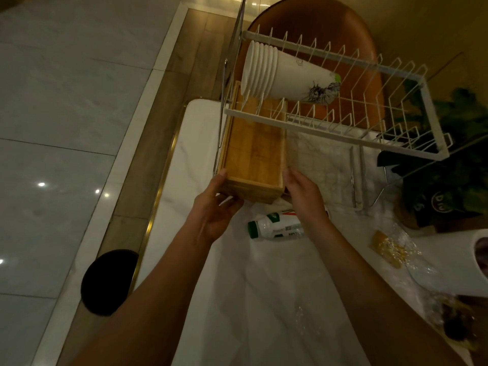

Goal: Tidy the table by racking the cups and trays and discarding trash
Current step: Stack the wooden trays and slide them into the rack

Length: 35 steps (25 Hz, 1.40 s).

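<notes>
A stack of wooden trays (253, 157) lies under the left end of the white wire dish rack (343, 120), its near end sticking out toward me. My left hand (219, 204) grips the near left corner of the stack. My right hand (303, 191) presses against its near right corner. A stack of several white paper cups (280, 75) lies on its side on the rack's upper tier. An empty white plastic bottle with a green cap (274, 227) lies on the white table (264, 299) just below my hands.
Crumpled clear plastic wrappers (393, 247) lie at the right, with more wrapper trash (454, 320) near the right edge. A paper towel roll (475, 260) stands at far right. A potted plant (449, 180) sits behind the rack. A black bin (108, 281) stands on the floor left of the table. An orange chair (330, 27) is beyond.
</notes>
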Motion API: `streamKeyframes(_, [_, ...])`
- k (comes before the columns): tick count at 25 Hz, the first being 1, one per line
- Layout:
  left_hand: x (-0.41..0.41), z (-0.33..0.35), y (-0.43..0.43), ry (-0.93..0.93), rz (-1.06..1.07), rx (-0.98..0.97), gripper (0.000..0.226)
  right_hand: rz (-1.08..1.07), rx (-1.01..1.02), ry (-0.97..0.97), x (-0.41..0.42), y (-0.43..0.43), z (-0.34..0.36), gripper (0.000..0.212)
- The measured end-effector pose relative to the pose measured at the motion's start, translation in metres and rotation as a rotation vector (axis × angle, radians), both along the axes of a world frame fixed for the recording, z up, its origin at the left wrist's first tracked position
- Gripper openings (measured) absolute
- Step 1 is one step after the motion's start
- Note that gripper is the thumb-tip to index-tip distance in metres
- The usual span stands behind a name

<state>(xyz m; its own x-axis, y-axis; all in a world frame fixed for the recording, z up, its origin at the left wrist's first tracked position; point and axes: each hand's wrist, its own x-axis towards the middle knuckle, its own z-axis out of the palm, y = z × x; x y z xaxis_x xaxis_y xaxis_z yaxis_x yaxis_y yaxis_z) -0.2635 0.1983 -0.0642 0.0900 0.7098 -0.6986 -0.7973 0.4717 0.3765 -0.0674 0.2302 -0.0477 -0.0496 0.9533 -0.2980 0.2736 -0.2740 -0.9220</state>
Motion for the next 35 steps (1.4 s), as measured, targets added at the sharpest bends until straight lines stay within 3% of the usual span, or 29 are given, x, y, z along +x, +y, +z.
streamKeyframes(2, [0.0, -0.001, -0.002, -0.004, 0.007, 0.016, 0.099, 0.101, 0.024, -0.127, 0.007, -0.014, 0.001, 0.047])
streamKeyframes(4, [0.0, 0.0, -0.002, 0.008, 0.005, 0.026, 0.098, 0.189, 0.06, -0.384, 0.007, -0.015, -0.007, 0.061])
streamKeyframes(7, [0.0, 0.001, 0.0, 0.014, 0.011, 0.005, 0.098, 0.17, 0.174, -0.702, 0.001, -0.011, -0.024, 0.049])
streamKeyframes(11, [0.001, -0.001, 0.0, 0.041, 0.021, -0.015, 0.095, 0.07, 0.232, -0.792, -0.005, -0.005, -0.037, 0.033])
streamKeyframes(14, [0.002, -0.001, 0.002, 0.048, 0.012, -0.018, 0.097, 0.038, 0.246, -0.711, -0.006, -0.003, -0.041, 0.029])
streamKeyframes(18, [0.002, -0.003, 0.004, 0.041, 0.013, -0.024, 0.085, 0.041, 0.274, -0.668, -0.005, -0.002, -0.045, 0.026])
streamKeyframes(24, [0.003, -0.001, 0.004, 0.026, 0.032, -0.021, 0.091, 0.026, 0.242, -0.551, -0.003, -0.004, -0.045, 0.031])
streamKeyframes(27, [0.003, -0.004, 0.003, 0.032, 0.004, -0.013, 0.085, -0.005, 0.14, -0.383, -0.002, -0.006, -0.041, 0.042])
streamKeyframes(30, [0.002, -0.004, 0.003, 0.027, 0.003, -0.011, 0.097, -0.053, 0.09, -0.151, -0.003, -0.009, -0.038, 0.058])
streamKeyframes(35, [0.002, -0.002, 0.007, 0.026, 0.029, -0.026, 0.098, -0.091, 0.099, -0.128, -0.008, -0.011, -0.036, 0.064])
